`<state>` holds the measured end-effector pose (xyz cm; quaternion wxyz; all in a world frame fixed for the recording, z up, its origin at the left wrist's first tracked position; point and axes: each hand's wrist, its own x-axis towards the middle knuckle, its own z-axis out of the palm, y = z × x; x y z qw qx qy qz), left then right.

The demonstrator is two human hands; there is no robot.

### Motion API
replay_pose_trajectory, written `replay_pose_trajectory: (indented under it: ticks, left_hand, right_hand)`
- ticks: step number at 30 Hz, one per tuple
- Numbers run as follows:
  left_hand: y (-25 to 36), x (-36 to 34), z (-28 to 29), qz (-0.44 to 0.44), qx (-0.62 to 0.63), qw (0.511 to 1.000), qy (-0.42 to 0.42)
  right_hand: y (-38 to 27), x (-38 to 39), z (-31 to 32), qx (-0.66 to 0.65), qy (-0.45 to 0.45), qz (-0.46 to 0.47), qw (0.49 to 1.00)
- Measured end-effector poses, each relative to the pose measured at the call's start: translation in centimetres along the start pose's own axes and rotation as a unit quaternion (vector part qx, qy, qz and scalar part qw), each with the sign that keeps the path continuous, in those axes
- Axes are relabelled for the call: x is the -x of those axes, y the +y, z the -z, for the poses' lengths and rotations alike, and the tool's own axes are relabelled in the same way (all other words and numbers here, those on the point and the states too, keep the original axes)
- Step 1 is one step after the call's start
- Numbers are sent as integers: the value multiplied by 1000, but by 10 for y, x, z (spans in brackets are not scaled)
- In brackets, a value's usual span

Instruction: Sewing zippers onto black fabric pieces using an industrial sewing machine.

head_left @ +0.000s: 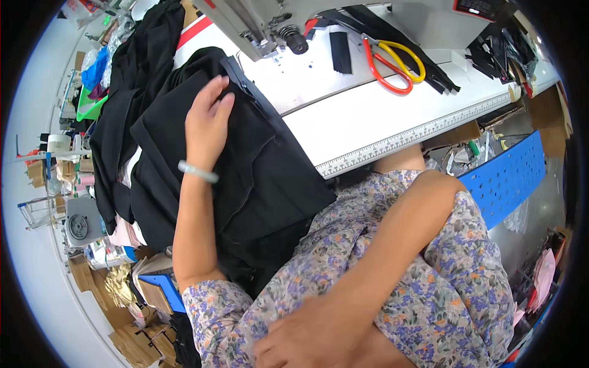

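A black garment [245, 184] lies over the left part of the white sewing table and hangs down onto my lap. My left hand [208, 119] rests on it near the top, thumb apart from the fingers and nothing between them. Just past the fingertips runs a dark strip [248, 86] along the garment's edge, too small to make out fully. Across my lap reaches my right arm, and my right hand [313, 331] is low over my flowered clothing [429, 276]. Motion smears its fingers, and I see nothing in it.
A sewing machine [294, 40] stands at the far side. Scissors with red and yellow handles [392, 64] lie beside black fabric strips [340, 52]. A ruler tape [417, 135] follows the table's front edge. A perforated blue panel [506, 178] stands right; more black cloth [138, 73] is piled left.
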<state>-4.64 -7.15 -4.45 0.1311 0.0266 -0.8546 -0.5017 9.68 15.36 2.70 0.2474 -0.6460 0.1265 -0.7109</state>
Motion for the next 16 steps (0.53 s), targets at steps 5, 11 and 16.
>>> replay_pose_trajectory:
  ticks: [5,11,16]
  left_hand:
    - [20,66,44,-15,-78,997,4]
    - [21,113,98,45,-125,989,66]
    - [34,130,96,17,-126,991,51]
  right_hand:
    - [14,5,-18,336,-49,-37,940]
    - [56,-40,-34,369,-252,-145,883]
    - [82,-90,-52,408,-246,91,874]
